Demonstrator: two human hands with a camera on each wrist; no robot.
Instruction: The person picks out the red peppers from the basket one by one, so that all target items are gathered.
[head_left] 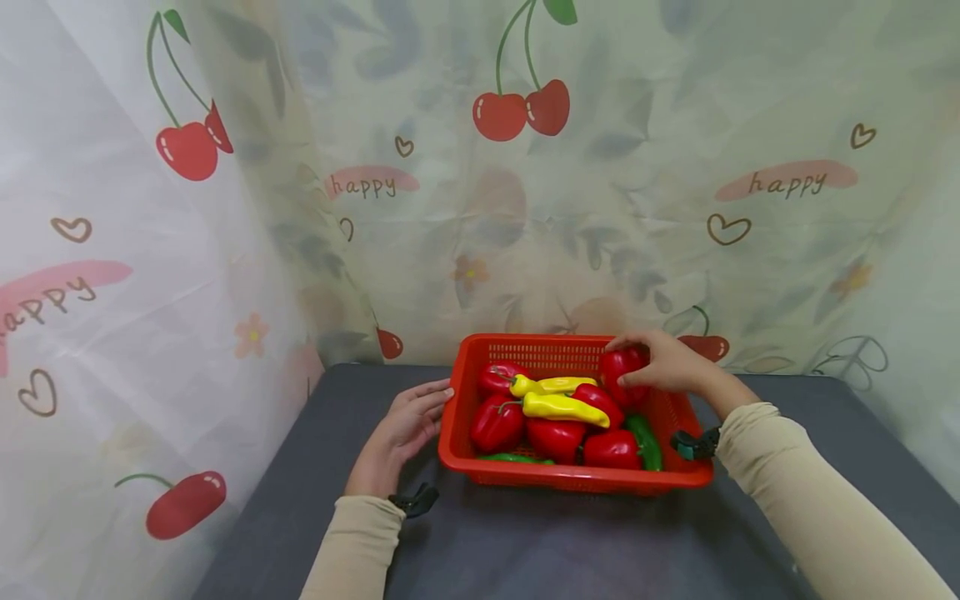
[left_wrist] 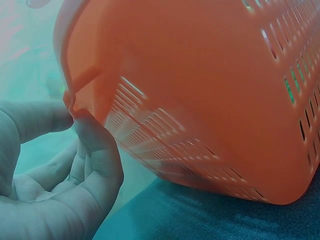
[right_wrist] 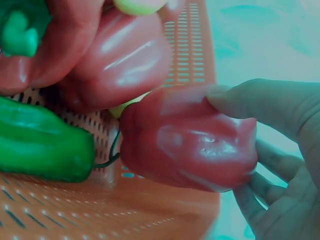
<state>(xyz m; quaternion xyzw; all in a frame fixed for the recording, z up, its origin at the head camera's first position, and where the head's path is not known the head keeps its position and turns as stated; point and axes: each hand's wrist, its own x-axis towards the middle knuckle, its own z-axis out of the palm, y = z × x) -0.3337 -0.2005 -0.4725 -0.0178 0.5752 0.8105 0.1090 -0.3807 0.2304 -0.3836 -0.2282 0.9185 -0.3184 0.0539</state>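
Observation:
A red plastic basket (head_left: 570, 477) holds several red bell peppers (head_left: 498, 423), two yellow peppers (head_left: 566, 408) lying on top, and green peppers (head_left: 645, 442). My left hand (head_left: 411, 423) is at the basket's left end; in the left wrist view its thumb and finger pinch the rim (left_wrist: 75, 100). My right hand (head_left: 663, 362) grips a red bell pepper (head_left: 622, 371) at the basket's back right corner. In the right wrist view, thumb and fingers hold that bell pepper (right_wrist: 190, 140) by one end, next to a green pepper (right_wrist: 45, 140).
The basket stands on a dark grey table (head_left: 525, 533) near its back edge. A printed curtain (head_left: 555, 208) with cherries and hearts hangs behind the table and along the left side. A black band (head_left: 416, 500) is on the left wrist.

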